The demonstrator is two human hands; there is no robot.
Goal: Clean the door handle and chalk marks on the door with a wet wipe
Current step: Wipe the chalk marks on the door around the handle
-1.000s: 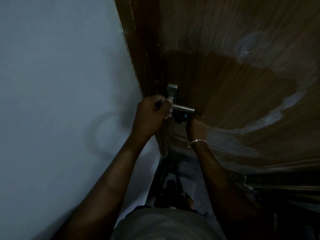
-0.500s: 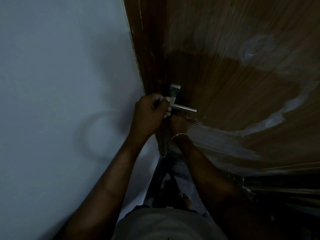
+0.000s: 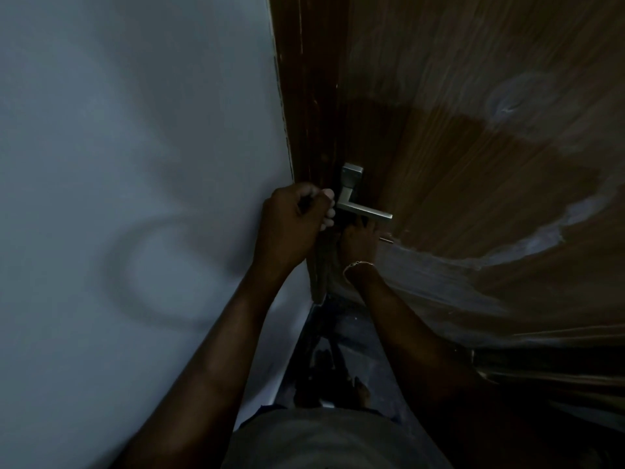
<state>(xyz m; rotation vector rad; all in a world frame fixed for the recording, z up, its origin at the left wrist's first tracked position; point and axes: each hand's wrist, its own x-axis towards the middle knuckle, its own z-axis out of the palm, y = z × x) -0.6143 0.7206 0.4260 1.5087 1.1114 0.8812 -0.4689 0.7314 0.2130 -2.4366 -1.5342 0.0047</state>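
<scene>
Door handle [image 3: 365,209] is sitting at the left edge of the door [image 3: 473,147], lever pointing right. Left hand [image 3: 291,221] is curling tight just left of it, contents hidden. Right hand [image 3: 360,238] is reaching up directly under the lever, grip unreadable. Chalk marks [image 3: 541,238] are streaking the wood further right; grey wall [image 3: 135,164] is flanking the left.

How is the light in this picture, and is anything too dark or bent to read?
Head view: dim overall, yet the metal door handle and pale chalk marks stand out on the door; a soft curved shadow lies on the wall; the right hand under the handle is too dark to read; the wide lens bends the door edge.
</scene>
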